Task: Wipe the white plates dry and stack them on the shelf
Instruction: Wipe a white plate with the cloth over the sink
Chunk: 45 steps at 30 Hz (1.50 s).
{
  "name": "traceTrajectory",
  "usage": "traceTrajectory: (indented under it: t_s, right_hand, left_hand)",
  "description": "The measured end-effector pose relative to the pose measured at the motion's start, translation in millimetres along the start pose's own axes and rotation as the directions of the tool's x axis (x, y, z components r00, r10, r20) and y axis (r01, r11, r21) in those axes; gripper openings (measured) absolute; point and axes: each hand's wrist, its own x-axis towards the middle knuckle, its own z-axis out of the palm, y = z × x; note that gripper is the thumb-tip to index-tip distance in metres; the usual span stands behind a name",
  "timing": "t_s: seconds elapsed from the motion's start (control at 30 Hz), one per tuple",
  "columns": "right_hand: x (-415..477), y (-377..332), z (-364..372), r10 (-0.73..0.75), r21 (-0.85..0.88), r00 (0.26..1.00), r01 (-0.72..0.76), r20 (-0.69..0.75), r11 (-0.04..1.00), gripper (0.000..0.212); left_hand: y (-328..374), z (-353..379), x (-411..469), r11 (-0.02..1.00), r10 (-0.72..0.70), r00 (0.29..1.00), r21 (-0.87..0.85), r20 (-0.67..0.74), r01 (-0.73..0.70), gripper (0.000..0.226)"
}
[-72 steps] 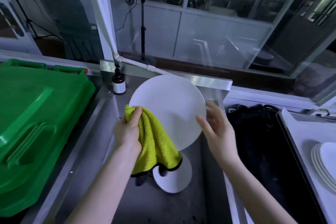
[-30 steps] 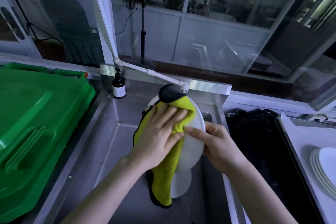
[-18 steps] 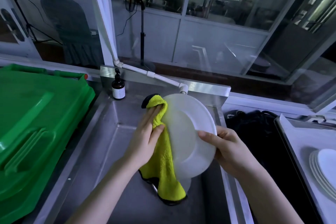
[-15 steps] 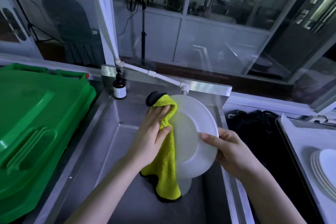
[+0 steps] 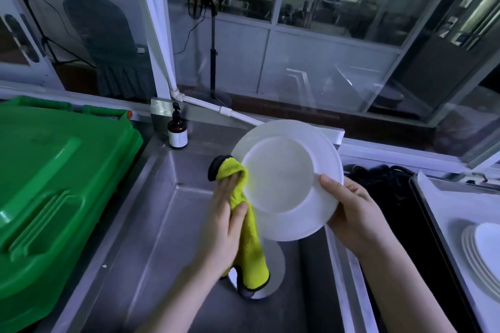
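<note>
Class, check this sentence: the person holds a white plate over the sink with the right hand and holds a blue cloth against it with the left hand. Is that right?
Not quite. The cloth is yellow, not blue, as the head view shows. The rest stands: the right hand holds the white plate over the sink, and the left hand holds the cloth against it.

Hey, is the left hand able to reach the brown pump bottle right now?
Probably not as things stand: the path across the sink looks open to the brown pump bottle, but the left hand grips the yellow cloth against the white plate, so it would have to let go first.
</note>
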Motion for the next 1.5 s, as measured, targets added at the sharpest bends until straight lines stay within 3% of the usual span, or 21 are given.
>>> traceTrajectory:
  t_s: [0.1, 0.33, 0.4, 0.5, 0.57, 0.63, 0.77, 0.9, 1.0, 1.1, 1.33, 1.4, 1.5]
  right_hand:
    - [6, 10, 11, 0.018, 0.074, 0.999, -0.015, -0.043, 0.997, 0.03]
    - [17, 5, 24, 0.004, 0.243, 0.992, 0.028, -0.127, 0.97, 0.035]
    - [21, 5, 30, -0.005, 0.293, 0.987, 0.052, -0.161, 0.955, 0.036]
    - [25, 16, 40, 0.033, 0.308, 0.979, 0.031, -0.2, 0.951, 0.028]
    - [24, 25, 44, 0.106, 0.34, 0.976, -0.036, -0.189, 0.94, 0.034]
    - [22, 29, 44, 0.153, 0.357, 0.968, -0.073, -0.202, 0.931, 0.046]
    - [27, 22, 30, 0.105, 0.357, 0.949, 0.008, -0.296, 0.934, 0.023]
    - [27, 22, 31, 0.103, 0.353, 0.942, 0.017, -0.319, 0.936, 0.027]
    - [20, 31, 41, 0.173, 0.356, 0.95, -0.072, -0.261, 0.932, 0.046]
    - [19, 35, 38, 0.191, 0.356, 0.952, -0.097, -0.239, 0.93, 0.058]
    - [15, 26, 20, 0.101, 0.209, 0.968, -0.052, -0.23, 0.976, 0.043]
    - [12, 24, 19, 0.1, 0.152, 0.977, -0.071, -0.189, 0.986, 0.039]
    - [9, 21, 21, 0.099, 0.047, 0.989, -0.094, -0.109, 0.994, 0.024]
  left_hand:
    - [5, 15, 0, 0.97, 0.172, 0.983, 0.16, 0.064, -0.18, 0.05]
    - [0, 9, 11, 0.998, 0.061, 0.998, 0.016, -0.024, -0.061, 0.049]
    - [5, 13, 1, 0.982, 0.131, 0.991, 0.133, 0.014, -0.131, 0.049]
    - [18, 27, -6, 0.877, 0.276, 0.952, 0.37, 0.132, -0.306, 0.05]
    - [27, 30, 3, 0.846, 0.306, 0.937, 0.404, 0.167, -0.348, 0.051]
    - [27, 27, 11, 0.872, 0.289, 0.944, 0.363, 0.161, -0.329, 0.049]
    - [10, 18, 1, 0.94, 0.176, 0.981, 0.281, 0.086, -0.193, 0.05]
    - [14, 23, -4, 0.873, 0.286, 0.926, 0.331, 0.248, -0.358, 0.049]
    - [31, 31, 11, 0.791, 0.36, 0.886, 0.407, 0.293, -0.456, 0.044]
    - [38, 28, 24, 0.827, 0.3, 0.919, 0.41, 0.255, -0.384, 0.051]
    - [14, 9, 34, 0.98, 0.027, 0.987, 0.192, 0.159, -0.058, 0.049]
    - [15, 2, 48, 0.973, 0.032, 0.986, 0.221, 0.162, -0.068, 0.053]
    - [25, 0, 62, 0.909, 0.125, 0.941, 0.343, 0.314, -0.235, 0.062]
